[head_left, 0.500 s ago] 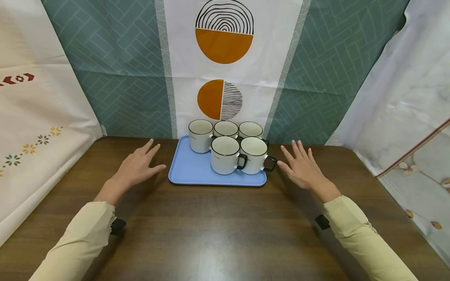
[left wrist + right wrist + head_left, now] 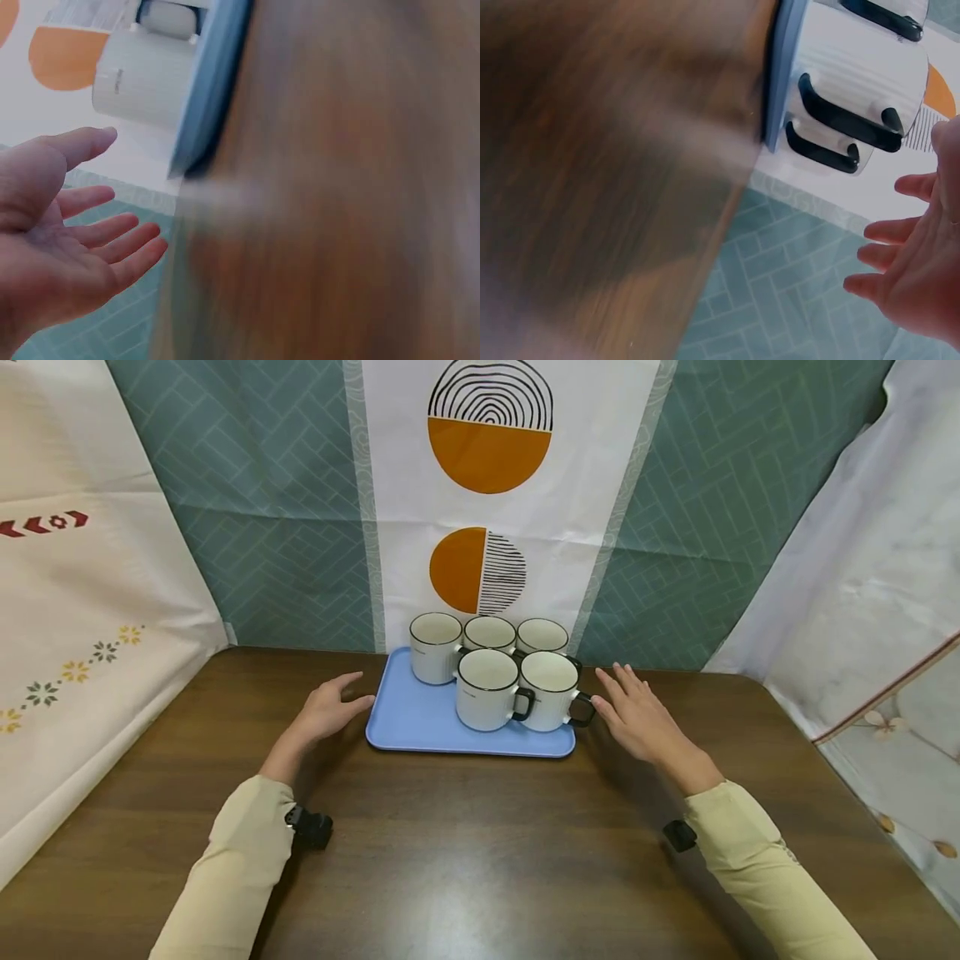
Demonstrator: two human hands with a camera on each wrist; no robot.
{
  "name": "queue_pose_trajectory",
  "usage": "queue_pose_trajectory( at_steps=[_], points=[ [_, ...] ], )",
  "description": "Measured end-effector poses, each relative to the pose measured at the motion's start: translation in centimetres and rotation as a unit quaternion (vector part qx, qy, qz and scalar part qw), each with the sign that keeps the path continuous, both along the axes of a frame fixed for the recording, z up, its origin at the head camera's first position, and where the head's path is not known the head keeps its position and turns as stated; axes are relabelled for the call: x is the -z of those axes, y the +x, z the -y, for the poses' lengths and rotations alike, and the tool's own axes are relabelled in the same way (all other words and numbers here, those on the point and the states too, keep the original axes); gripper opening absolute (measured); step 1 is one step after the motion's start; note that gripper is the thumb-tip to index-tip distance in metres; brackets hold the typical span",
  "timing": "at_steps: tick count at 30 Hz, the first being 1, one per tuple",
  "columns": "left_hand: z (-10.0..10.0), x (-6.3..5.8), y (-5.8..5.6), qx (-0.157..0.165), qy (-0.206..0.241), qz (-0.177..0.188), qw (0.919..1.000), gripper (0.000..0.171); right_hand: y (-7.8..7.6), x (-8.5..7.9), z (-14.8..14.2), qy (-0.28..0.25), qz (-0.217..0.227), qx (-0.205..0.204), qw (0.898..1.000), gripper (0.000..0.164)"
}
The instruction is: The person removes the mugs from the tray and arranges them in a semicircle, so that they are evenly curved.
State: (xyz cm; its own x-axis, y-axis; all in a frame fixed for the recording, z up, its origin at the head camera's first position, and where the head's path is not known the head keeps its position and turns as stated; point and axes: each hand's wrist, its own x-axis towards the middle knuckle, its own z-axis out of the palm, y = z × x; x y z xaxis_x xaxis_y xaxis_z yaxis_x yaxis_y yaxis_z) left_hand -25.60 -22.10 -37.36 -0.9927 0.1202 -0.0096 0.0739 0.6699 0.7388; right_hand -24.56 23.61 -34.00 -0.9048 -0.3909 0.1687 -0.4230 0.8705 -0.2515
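Note:
Several white enamel mugs with dark rims and black handles stand on a blue tray [image 2: 408, 722] near the back of the table. Two are in the front row, a left front mug [image 2: 486, 693] and a right front mug [image 2: 546, 693]. Beside the tray's left edge is my left hand [image 2: 326, 710], thumb toward the tray, fingers relaxed and holding nothing. My right hand [image 2: 641, 718] hovers at the tray's right side, fingers spread, its thumb close to the right front mug's black handle [image 2: 582, 710]. In the right wrist view the palm [image 2: 922, 277] faces the mugs, with nothing in it.
The brown wooden table [image 2: 450, 852] extends in front of the tray. Behind it hangs a green and white patterned cloth [image 2: 300, 568]. Pale cloths [image 2: 67, 577] enclose the left and right sides. A small black device is strapped at each wrist.
My left hand has moved right, up to the tray's left edge, and its fingers have drawn in a little. My right hand has shifted slightly, staying beside the mug handle. The tray and mugs stay put.

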Motion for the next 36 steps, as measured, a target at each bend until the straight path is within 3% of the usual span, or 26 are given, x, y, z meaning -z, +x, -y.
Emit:
queue_pose_trajectory(
  at_steps=[3, 6, 8, 13, 18, 20, 21, 22, 26, 27, 28, 29, 30, 34, 36],
  points=[
    [-0.8, 0.3, -0.9, -0.010, 0.096, 0.037, 0.9946, 0.062, 0.0, 0.1, 0.4, -0.022, 0.001, 0.005, 1.000, 0.057],
    [-1.5, 0.5, -1.6, -0.029, 0.188, 0.066, 0.9794, 0.060, -0.1, 0.3, 1.0, -0.049, 0.007, 0.010, 0.999, 0.057],
    [-1.8, 0.8, -1.9, -0.046, 0.227, 0.081, 0.9694, 0.058, -0.2, 0.6, 1.3, -0.068, 0.007, 0.012, 0.998, 0.057],
    [-2.1, 1.4, -2.2, -0.076, 0.250, 0.102, 0.9600, 0.058, -0.7, 0.9, 1.8, -0.152, 0.011, 0.018, 0.988, 0.052],
    [-2.0, 2.1, -2.5, -0.083, 0.270, 0.100, 0.9541, 0.056, -1.5, 1.2, 1.9, -0.262, 0.049, 0.054, 0.962, 0.045],
    [-2.0, 2.4, -2.7, -0.079, 0.280, 0.097, 0.9518, 0.056, -1.9, 1.4, 1.8, -0.315, 0.085, 0.070, 0.943, 0.045],
    [-2.1, 2.5, -2.9, -0.076, 0.281, 0.097, 0.9517, 0.056, -2.0, 1.4, 1.8, -0.351, 0.111, 0.075, 0.927, 0.045],
    [-2.1, 2.6, -2.9, -0.074, 0.279, 0.096, 0.9525, 0.056, -2.2, 1.5, 1.9, -0.391, 0.141, 0.078, 0.906, 0.046],
    [-1.7, 3.0, -3.1, -0.067, 0.267, 0.096, 0.9567, 0.057, -2.7, 2.2, 2.0, -0.537, 0.243, 0.081, 0.804, 0.040],
    [-1.7, 3.1, -3.1, -0.066, 0.262, 0.096, 0.9580, 0.057, -2.8, 2.4, 2.0, -0.554, 0.260, 0.080, 0.787, 0.037],
    [-1.6, 3.2, -3.1, -0.066, 0.257, 0.097, 0.9592, 0.056, -2.8, 2.6, 2.0, -0.560, 0.270, 0.078, 0.780, 0.033],
    [-1.5, 3.2, -3.1, -0.066, 0.258, 0.097, 0.9591, 0.056, -2.8, 2.8, 2.0, -0.558, 0.274, 0.073, 0.780, 0.031],
    [-1.5, 3.3, -3.1, -0.066, 0.257, 0.097, 0.9592, 0.055, -2.8, 3.0, 1.9, -0.547, 0.276, 0.067, 0.787, 0.030],
    [-1.7, 3.1, -3.0, -0.069, 0.254, 0.094, 0.9602, 0.053, -2.6, 3.3, 2.0, -0.487, 0.250, 0.051, 0.835, 0.035],
    [-1.8, 3.0, -3.0, -0.068, 0.247, 0.090, 0.9624, 0.053, -2.6, 3.3, 2.0, -0.469, 0.233, 0.046, 0.851, 0.037]
  ],
)
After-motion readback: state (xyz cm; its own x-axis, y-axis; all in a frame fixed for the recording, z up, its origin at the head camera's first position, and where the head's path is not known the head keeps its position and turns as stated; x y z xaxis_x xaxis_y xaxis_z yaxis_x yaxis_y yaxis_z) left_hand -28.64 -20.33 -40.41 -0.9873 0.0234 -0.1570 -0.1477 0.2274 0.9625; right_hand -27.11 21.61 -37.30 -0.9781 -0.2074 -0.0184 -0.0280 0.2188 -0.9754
